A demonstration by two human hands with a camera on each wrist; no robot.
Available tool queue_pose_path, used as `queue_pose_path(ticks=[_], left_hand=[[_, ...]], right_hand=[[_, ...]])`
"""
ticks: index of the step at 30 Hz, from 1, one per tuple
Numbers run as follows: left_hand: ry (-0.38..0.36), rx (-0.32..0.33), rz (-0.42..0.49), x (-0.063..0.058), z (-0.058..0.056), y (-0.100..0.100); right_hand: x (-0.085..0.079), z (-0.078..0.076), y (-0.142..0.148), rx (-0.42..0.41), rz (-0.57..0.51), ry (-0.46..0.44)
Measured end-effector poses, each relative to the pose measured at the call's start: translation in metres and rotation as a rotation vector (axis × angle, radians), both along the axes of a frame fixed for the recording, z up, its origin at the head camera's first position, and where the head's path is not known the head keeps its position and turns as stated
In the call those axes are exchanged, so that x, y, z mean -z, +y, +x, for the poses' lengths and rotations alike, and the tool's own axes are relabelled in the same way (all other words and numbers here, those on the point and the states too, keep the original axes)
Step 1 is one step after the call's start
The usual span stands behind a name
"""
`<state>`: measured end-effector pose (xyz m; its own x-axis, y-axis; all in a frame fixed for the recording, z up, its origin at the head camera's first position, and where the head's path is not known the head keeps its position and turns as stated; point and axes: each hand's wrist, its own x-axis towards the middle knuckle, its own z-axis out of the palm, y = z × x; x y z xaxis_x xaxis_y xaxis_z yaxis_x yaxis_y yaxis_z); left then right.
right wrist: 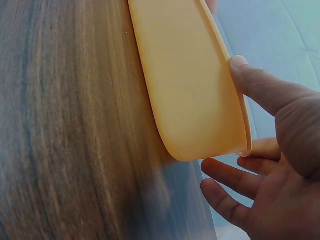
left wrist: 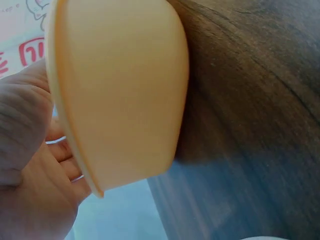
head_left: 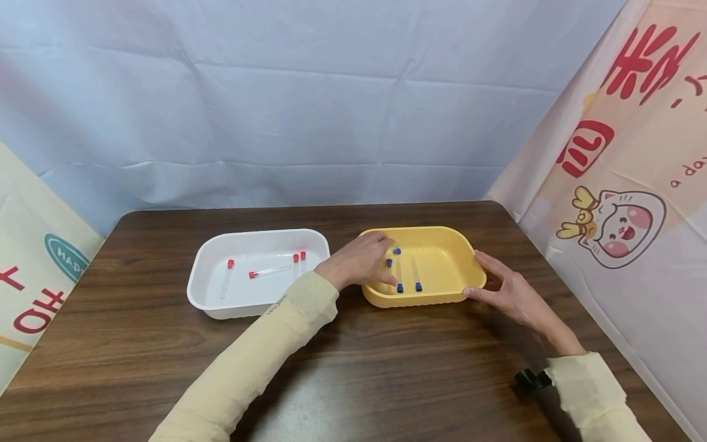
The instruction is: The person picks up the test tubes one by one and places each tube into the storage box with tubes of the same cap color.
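The yellow tray sits on the table with several clear, blue-capped tubes lying in its left half. Over its left end reaches my left hand, thumb and fingers spread apart, with blue caps showing between them; part of the tray's rim is hidden under it. In the left wrist view, that hand's fingers pass behind the rim. At the right end, my right hand touches the tray, thumb on the rim and the other fingers loosely spread outside the end wall.
Left of the yellow tray stands a white tray holding several red-capped tubes; my left sleeve overlaps its front right corner. Both trays rest on a dark wooden table. A pale cloth hangs behind it.
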<state>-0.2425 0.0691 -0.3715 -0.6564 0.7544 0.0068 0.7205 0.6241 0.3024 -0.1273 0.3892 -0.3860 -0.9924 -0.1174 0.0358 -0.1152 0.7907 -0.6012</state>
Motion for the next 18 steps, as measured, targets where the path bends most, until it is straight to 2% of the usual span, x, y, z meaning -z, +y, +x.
queue_pose_path(ticks=[5, 10, 18], left_hand=[[0.014, -0.022, 0.017, -0.006, 0.003, -0.005], [-0.003, -0.062, 0.066, -0.007, 0.007, -0.012], [0.002, -0.106, 0.128, -0.011, 0.018, -0.027]], right_hand=[[-0.001, 0.0, 0.001, -0.006, 0.0, -0.018], [-0.001, 0.0, 0.001, -0.016, 0.008, -0.015], [-0.003, 0.001, -0.004, 0.01, -0.018, -0.047]])
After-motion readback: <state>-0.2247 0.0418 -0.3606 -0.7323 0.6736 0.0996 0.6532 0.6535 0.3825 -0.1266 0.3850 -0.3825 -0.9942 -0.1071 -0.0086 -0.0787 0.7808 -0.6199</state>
